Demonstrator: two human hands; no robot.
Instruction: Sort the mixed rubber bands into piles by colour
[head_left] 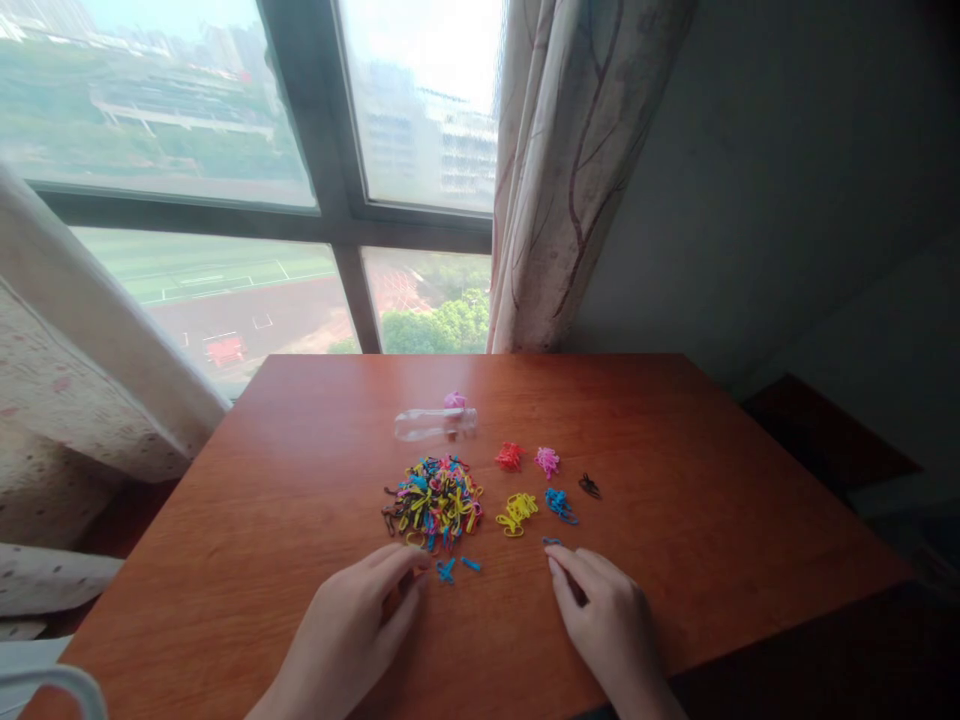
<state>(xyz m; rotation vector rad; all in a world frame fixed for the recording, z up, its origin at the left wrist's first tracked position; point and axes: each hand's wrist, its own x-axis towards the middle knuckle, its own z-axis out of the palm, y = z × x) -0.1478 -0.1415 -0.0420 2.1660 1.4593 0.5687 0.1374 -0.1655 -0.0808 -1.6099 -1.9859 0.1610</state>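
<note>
A mixed heap of small rubber bands [435, 500] in black, yellow, blue, red and pink lies on the wooden table [262, 480]. My left hand [367, 610] is at the heap's near edge, thumb and fingers curled together; whatever is between the tips is hidden. Two blue bands [447, 571] lie just right of its fingertips. My right hand [604, 605] pinches a blue rubber band [551, 541]. Beyond it are sorted clusters: yellow bands [517, 514], blue bands [561, 505], red bands [508, 457], pink bands [547, 461] and a few black bands [590, 486].
Behind the heap a clear plastic bottle-shaped container [424, 425] lies on its side, a pink item [455, 400] beside it. A window [349, 215] and curtains [562, 170] stand past the table's far edge. A white curved object [60, 680] shows at lower left.
</note>
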